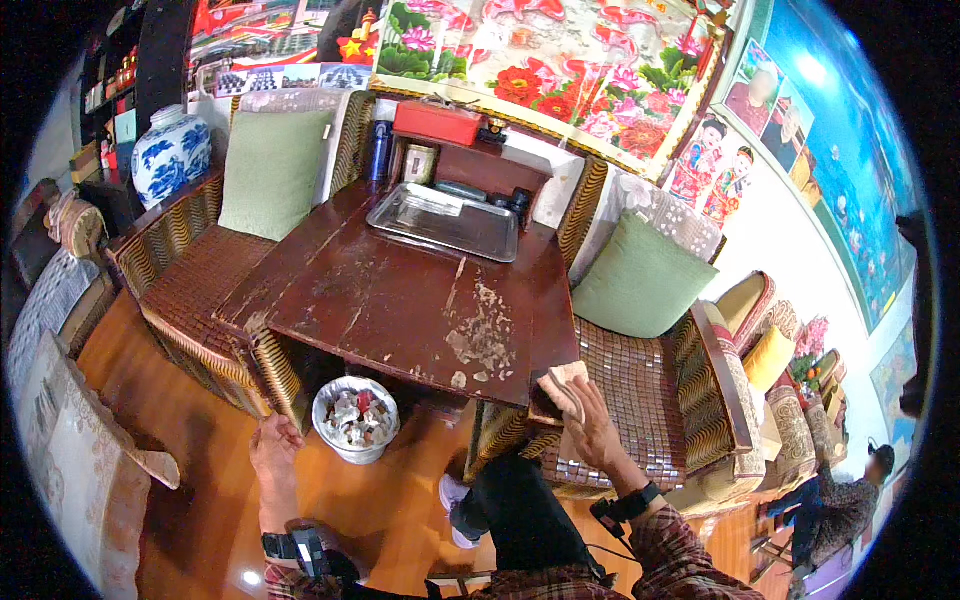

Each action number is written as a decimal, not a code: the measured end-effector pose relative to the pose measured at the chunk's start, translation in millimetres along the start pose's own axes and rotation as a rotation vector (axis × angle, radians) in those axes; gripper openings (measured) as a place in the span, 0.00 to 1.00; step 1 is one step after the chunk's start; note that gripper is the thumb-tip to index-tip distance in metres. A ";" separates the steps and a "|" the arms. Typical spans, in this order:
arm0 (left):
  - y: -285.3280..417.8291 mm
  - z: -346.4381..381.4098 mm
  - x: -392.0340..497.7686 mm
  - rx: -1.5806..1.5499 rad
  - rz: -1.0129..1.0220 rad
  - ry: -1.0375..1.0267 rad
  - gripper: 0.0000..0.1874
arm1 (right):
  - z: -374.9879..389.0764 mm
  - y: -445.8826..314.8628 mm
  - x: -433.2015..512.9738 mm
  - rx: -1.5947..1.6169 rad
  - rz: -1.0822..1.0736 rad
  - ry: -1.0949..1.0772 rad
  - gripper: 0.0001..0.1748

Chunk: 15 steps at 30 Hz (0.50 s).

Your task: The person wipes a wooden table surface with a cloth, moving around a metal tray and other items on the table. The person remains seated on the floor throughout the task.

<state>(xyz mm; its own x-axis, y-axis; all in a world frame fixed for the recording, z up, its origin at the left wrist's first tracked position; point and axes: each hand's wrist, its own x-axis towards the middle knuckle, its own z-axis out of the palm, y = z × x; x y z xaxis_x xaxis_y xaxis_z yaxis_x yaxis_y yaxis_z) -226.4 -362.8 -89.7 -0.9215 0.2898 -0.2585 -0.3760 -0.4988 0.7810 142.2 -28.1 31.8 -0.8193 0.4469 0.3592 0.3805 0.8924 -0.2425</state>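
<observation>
My right hand [598, 427] holds a folded pinkish cloth [566, 386] at the near right corner of a worn dark-red wooden table [390, 292]. The tabletop shows peeled pale patches towards the right front. On the left, my left hand [276, 442] hangs with slightly curled fingers beside the striped corner of a bench; nothing is seen in it. Between my hands, on the floor, stands a bin [355, 420] with crumpled tissues and something red inside. A metal tray [442, 221] lies at the back of the table, holding a white packet [433, 201].
Cushioned benches with green pillows [277, 176] [643, 277] flank the table. Behind the tray are a red box [437, 124], a blue flask [380, 150] and a tin [420, 163]. A blue-and-white vase [171, 156] stands left. Another person [832, 517] is at the far right.
</observation>
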 end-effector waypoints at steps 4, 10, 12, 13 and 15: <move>-3.0 7.5 -1.4 0.009 -0.001 -0.019 0.11 | 7.1 -6.5 -6.2 -0.083 0.004 -0.012 0.33; -7.3 9.6 -1.3 0.015 -0.020 0.010 0.11 | 6.2 3.0 3.9 -0.032 -0.021 -0.086 0.33; -7.2 8.5 0.4 0.031 -0.033 0.016 0.10 | 8.0 16.4 14.5 0.017 -0.024 -0.093 0.34; -7.5 8.3 1.3 0.020 -0.033 0.007 0.10 | 9.8 23.4 19.8 0.027 -0.056 -0.102 0.34; -8.3 8.2 2.5 0.041 -0.015 0.016 0.10 | 13.0 38.4 32.6 0.048 -0.116 -0.121 0.34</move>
<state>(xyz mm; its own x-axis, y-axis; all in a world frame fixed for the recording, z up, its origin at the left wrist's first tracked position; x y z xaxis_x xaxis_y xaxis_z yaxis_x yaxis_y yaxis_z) -224.8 -351.2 -92.1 -0.9172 0.2838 -0.2796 -0.3862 -0.4607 0.7991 124.5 19.9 22.5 -0.9032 0.3280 0.2770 0.2621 0.9323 -0.2494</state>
